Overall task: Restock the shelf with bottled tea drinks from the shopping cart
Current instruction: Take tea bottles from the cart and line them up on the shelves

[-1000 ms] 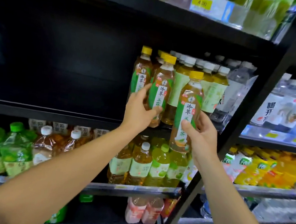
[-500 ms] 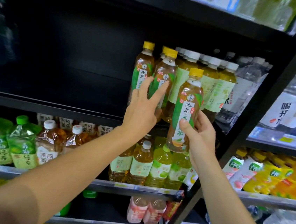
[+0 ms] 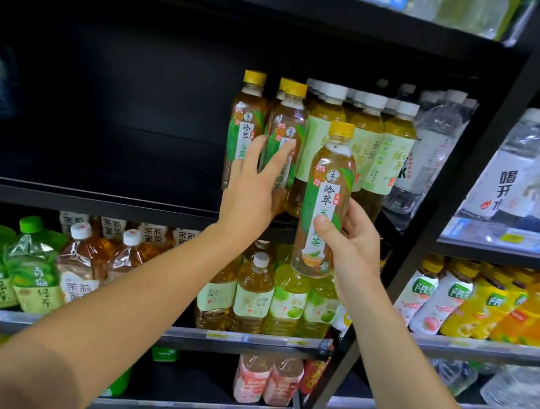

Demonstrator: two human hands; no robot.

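**One bottle in your right hand, left fingers flat on the shelf stock**

Your right hand (image 3: 354, 246) was curled around the lower half of a yellow-capped tea bottle (image 3: 325, 200), thumb across the front of the label and fingers wrapped behind at about 3 o'clock of it. You held it upright in front of the shelf edge, not standing on the shelf. Your left hand (image 3: 253, 189) lay with fingers straight and spread, the fingertips (image 3: 286, 147) touching the label of a second yellow-capped bottle (image 3: 284, 146) that stood on the black shelf (image 3: 96, 194). A third yellow-capped bottle (image 3: 245, 125) stood just beside it, at 9 o'clock of your fingertips.

The held bottle's label read 冷萃 in large characters, with 茶 lower down on a white strip against green leaf print. At 2 o'clock of it stood white-capped green tea bottles (image 3: 391, 150) marked 绿茶, then clear water bottles (image 3: 434, 148). On the neighbouring bay, at 3 o'clock, white-labelled bottles (image 3: 510, 183) showed 喝开水.

The shelf's left stretch was dark, bare board. Below it, at 7 o'clock, green-capped bottles (image 3: 35, 266) and 茉莉蜜茶 bottles (image 3: 78, 267) filled the next tier, with pale green tea bottles (image 3: 254, 296) under your wrists and orange drinks (image 3: 517, 307) at 4 o'clock.
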